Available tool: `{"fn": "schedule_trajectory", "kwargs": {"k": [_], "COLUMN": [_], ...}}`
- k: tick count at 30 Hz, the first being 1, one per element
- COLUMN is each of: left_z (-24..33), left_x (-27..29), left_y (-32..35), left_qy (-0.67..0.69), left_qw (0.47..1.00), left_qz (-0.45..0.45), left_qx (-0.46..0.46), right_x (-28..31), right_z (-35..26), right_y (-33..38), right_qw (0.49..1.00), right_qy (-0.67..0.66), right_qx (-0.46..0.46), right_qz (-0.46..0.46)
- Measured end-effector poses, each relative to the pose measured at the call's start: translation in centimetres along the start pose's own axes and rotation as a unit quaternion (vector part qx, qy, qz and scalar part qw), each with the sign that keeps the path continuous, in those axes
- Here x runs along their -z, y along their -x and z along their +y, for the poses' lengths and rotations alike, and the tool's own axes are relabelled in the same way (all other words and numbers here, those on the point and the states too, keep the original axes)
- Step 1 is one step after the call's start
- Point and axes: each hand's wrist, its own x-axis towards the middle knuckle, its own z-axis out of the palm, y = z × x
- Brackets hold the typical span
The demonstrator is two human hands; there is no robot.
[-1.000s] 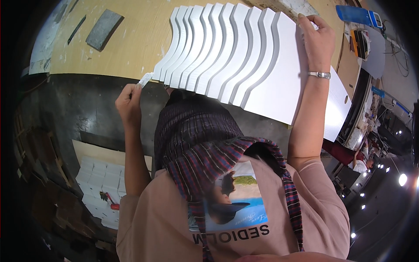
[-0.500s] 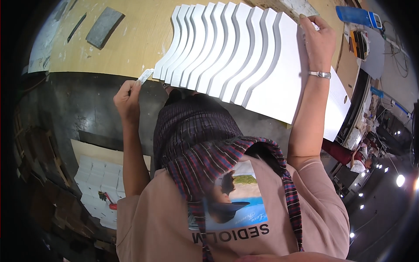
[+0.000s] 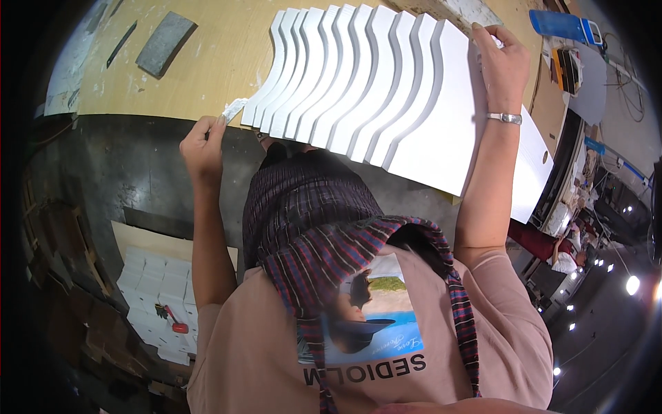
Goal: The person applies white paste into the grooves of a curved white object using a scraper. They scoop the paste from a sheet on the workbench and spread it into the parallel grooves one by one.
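A row of white wavy-edged boards (image 3: pixel 331 86) lies overlapped in steps on the tabletop in front of me. My left hand (image 3: pixel 203 152) is closed on a thin, flat white piece (image 3: pixel 235 108), smeared-looking, whose far end is beside the near-left corner of the boards. I cannot make out exactly what kind of thing it is. At the right end of the row, my right hand (image 3: pixel 505 65) is at the edge of the widest board. Its fingers are bent round a small white bit (image 3: pixel 497 42), mostly hidden by the hand.
A dark curved block (image 3: pixel 166 44) and a thin dark strip (image 3: pixel 121 43) lie on the pale wooden table (image 3: pixel 221 41). A blue plastic object (image 3: pixel 562 27) stands far right. Lower left, a stack of white pieces (image 3: pixel 155 286) bears a red-handled tool (image 3: pixel 179 327). Another person (image 3: pixel 569 255) is far off at the right.
My left hand has shifted slightly away from me, and the white piece in it has moved slightly to the right, closer to the boards' corner. My right hand and the boards stay put.
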Motion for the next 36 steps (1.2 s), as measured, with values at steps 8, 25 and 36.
{"fn": "schedule_trajectory", "kwargs": {"k": [8,25,36], "left_z": [-0.2,0.0,0.6], "left_x": [-0.2,0.0,0.1], "left_y": [-0.4,0.5,1.9], "left_qy": [0.047,0.026,-0.056], "left_qw": [0.998,0.999,0.997], "left_qz": [-0.02,0.004,0.037], "left_qx": [0.042,0.032,-0.036], "right_x": [-0.3,-0.3,-0.3], "right_z": [1.1,1.2,1.2], "right_y": [-0.4,-0.4,-0.4], "right_qw": [0.999,0.999,0.999], "right_qy": [-0.045,-0.026,-0.047], "right_qx": [0.007,0.009,0.017], "right_qz": [0.016,0.018,0.013]}}
